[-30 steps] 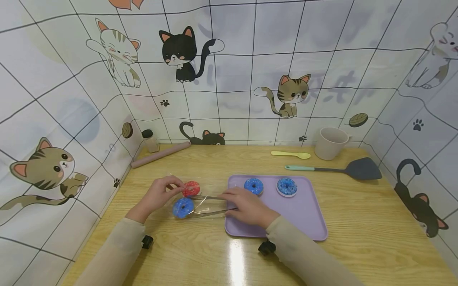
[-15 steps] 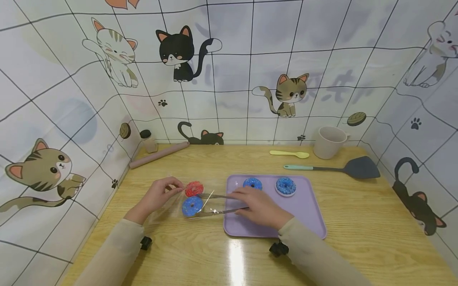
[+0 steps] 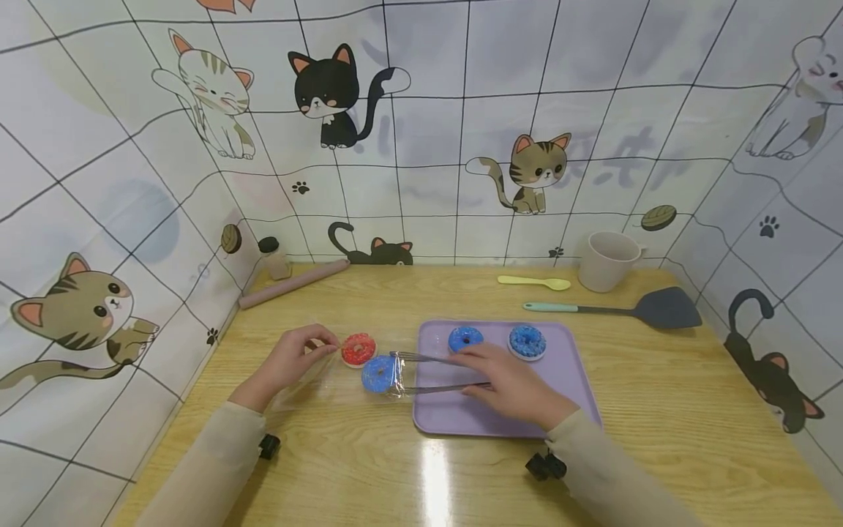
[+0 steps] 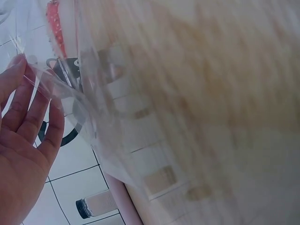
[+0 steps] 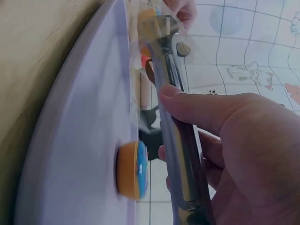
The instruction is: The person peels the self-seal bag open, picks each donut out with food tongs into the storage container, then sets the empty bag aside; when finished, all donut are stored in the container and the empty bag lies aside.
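Note:
My left hand [image 3: 293,359] pinches the edge of a clear plastic bag [image 4: 96,122] between thumb and fingertips. A toy donut with red icing [image 3: 358,350] lies close to those fingertips. My right hand [image 3: 510,384] grips metal tongs [image 5: 176,140], thumb on one arm and fingers on the other. At the tongs' tips is a blue-iced donut [image 3: 377,375], with shiny clear plastic over its right side. Under the tongs and right hand lies a purple tray [image 3: 448,421]. It bears two more blue donuts, one plain-iced [image 3: 465,337] and one sprinkled [image 3: 527,342].
Behind the tray lie a yellow spoon [image 3: 533,282] and a dark spatula [image 3: 667,309] with a mint handle. A beige cup [image 3: 609,262] stands at the back right. A rolling pin [image 3: 296,284] and a black-capped jar [image 3: 274,259] are at the back left.
My right hand has moved right with the tongs, and the blue donut at their tips has come along toward the tray. The red donut has shifted slightly right; my left hand holds its place.

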`<state>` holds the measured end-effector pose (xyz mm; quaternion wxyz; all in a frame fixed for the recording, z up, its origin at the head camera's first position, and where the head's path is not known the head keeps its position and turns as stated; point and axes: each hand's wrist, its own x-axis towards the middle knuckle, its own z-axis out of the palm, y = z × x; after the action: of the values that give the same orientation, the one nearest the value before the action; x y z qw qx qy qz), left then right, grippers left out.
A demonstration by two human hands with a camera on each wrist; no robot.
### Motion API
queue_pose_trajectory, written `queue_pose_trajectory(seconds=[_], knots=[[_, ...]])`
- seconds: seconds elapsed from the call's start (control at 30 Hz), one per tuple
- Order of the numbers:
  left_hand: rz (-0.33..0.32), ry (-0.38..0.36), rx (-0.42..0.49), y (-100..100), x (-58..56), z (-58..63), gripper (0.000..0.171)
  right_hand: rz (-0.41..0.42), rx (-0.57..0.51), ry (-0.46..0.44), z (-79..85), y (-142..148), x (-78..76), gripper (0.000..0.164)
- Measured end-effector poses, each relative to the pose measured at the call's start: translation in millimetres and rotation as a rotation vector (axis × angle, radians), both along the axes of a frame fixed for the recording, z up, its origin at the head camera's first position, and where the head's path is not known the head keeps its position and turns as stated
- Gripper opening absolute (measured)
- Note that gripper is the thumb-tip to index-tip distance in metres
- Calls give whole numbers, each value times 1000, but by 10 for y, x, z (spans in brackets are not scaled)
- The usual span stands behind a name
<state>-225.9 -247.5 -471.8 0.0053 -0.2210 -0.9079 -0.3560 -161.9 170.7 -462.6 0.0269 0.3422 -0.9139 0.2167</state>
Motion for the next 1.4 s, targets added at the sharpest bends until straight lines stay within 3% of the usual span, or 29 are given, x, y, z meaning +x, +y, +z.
queue_pose_trajectory(seconds=[0.37,0.6,0.9,1.07,1.4], knots=[[13,-13,5,8,7,-7,8,-41,-4,162,0,511,170,57],[20,-9,-1,-4,-30,-29,7,-105,-33,152,50,865,298,59],[21,4,9,-16,-30,-43,7,-132,-40,231,61,1305,462,69],[27,9,3,-17,-19,-44,6,-158,-68,243,91,1551,579,71],[17,11,1,-7,-34,-42,6,-232,-70,169,35,1983,710,72]])
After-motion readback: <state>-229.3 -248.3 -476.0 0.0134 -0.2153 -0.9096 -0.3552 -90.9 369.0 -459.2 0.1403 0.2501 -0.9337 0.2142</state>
